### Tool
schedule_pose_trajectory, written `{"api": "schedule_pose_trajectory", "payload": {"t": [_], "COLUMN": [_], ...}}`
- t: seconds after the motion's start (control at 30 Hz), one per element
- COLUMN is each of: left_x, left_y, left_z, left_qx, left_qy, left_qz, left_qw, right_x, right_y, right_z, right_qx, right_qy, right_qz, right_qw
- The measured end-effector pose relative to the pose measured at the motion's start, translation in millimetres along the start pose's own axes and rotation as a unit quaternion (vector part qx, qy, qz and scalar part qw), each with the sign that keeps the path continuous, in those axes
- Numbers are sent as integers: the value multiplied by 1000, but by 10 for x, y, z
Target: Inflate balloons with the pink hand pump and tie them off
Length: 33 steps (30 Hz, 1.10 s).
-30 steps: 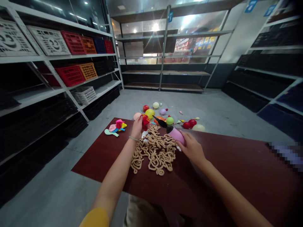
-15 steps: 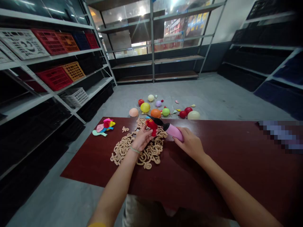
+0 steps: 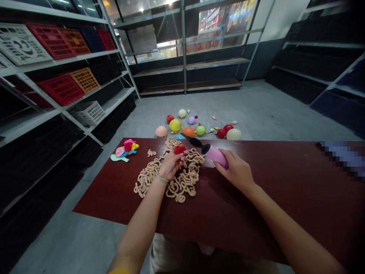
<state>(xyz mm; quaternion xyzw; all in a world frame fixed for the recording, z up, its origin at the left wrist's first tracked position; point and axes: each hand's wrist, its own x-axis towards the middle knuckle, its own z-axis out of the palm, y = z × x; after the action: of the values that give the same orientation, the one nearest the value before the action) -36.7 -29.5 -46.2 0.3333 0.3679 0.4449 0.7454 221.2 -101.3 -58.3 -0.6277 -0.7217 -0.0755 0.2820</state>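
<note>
My left hand (image 3: 170,165) is closed on a red balloon (image 3: 180,148) with yellowish print, held above a heap of beige rope-like coils (image 3: 182,187). In my right hand (image 3: 238,169) is a balloon pump (image 3: 216,155) with a pink barrel and a black tapered nozzle, its fingers wrapped round the barrel. The nozzle points up and left, beyond the red balloon and apart from it. Under both hands lies the dark red table (image 3: 222,207). Part of the balloon is hidden by my left fingers.
Flat balloons (image 3: 124,150) in several colours lie at the table's left. A small beige coil (image 3: 151,153) sits nearby. Inflated balloons (image 3: 175,125) rest on the floor beyond the far edge. Shelves (image 3: 159,72) stand behind, and crates (image 3: 61,89) fill the left rack.
The pump has moved right, away from the red balloon, and its nozzle no longer overlaps it. My left hand has turned a little, and less of the balloon shows. The view has tilted slightly down.
</note>
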Motion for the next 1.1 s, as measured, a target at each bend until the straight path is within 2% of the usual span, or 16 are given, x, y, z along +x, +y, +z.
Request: {"api": "schedule_pose_trajectory", "payload": {"t": [0.07,0.17,0.23,0.37,0.6,0.77,0.9,1.0,1.1], "left_x": [9,15,25,57,30,3,10,17,15], "left_y": [38,87,99,93,179,187,122,99,136], "left_z": [-32,-48,-41,-21,0,-16,-9,2,-1], "left_qx": [-43,-135,-195,-297,-380,-377,-317,-280,-284], "left_qy": [1,10,37,104,166,117,88,102,137], "left_qz": [-13,13,29,14,-12,-30,21,65,115], "left_qw": [999,991,980,949,910,918,944,952,942], "right_x": [-4,-10,-12,-14,-23,-32,-21,-9,-8], "right_y": [0,-1,-1,-8,-26,-27,-43,-58,-71], "right_z": [3,13,21,26,26,42,20,-16,-46], "right_qx": [-1,-4,-5,-10,-7,-16,-17,-13,-26], "right_qy": [1,9,14,26,24,30,32,33,22], "right_qz": [-1,-3,-7,-30,-50,-60,-63,-84,-123], "right_qw": [1000,1000,1000,999,998,998,997,996,992]}}
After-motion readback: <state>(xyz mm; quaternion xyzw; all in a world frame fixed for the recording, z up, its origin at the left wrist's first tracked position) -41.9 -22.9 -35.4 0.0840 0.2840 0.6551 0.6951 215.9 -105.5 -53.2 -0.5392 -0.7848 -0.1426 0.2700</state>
